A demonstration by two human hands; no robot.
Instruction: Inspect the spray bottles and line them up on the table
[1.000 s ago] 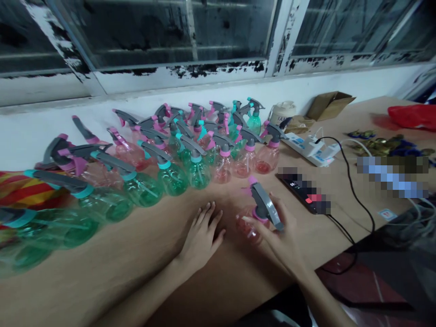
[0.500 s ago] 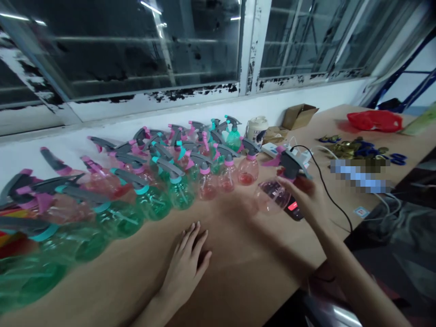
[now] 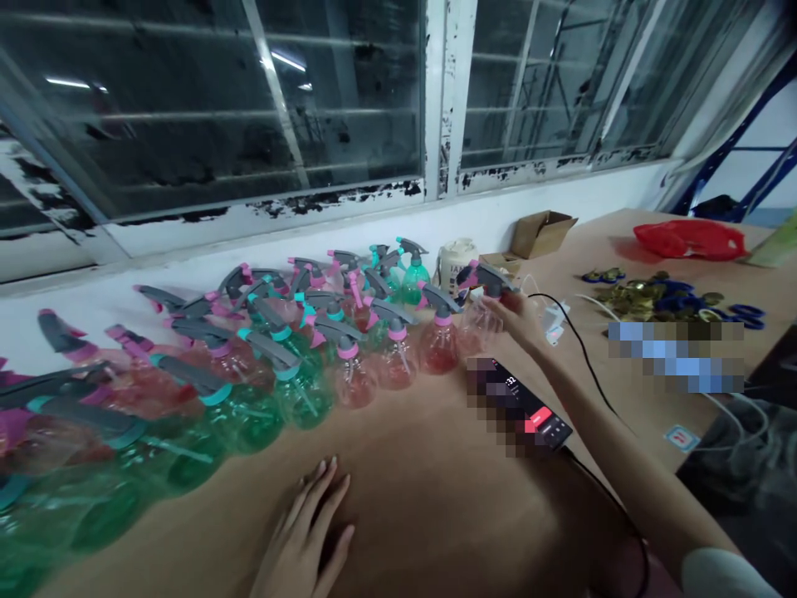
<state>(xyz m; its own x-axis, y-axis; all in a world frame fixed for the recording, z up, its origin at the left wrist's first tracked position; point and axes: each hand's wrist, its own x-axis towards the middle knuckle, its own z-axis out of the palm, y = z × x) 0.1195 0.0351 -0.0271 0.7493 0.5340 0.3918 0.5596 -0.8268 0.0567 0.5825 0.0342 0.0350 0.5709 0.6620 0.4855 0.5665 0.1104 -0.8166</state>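
Note:
My right hand (image 3: 520,320) is stretched out to the far right end of the bottle rows, fingers closed around a pink spray bottle (image 3: 478,320) with a grey trigger head. The bottle sits just right of the last pink bottle (image 3: 439,342) in the row. My left hand (image 3: 305,540) lies flat on the wooden table (image 3: 436,498) near the front edge, fingers spread, holding nothing. Several pink and green spray bottles (image 3: 299,365) with grey triggers stand in rows along the wall.
A phone (image 3: 529,407) with a black cable lies right of the bottles. A white power strip (image 3: 553,320), a white tub (image 3: 454,257), a cardboard box (image 3: 541,232), a red bag (image 3: 688,239) and gold and blue small parts (image 3: 666,295) lie farther right.
My right hand carried the pink spray bottle from near the table's front up and away to the right end of the bottle rows. The left hand stayed flat on the table.

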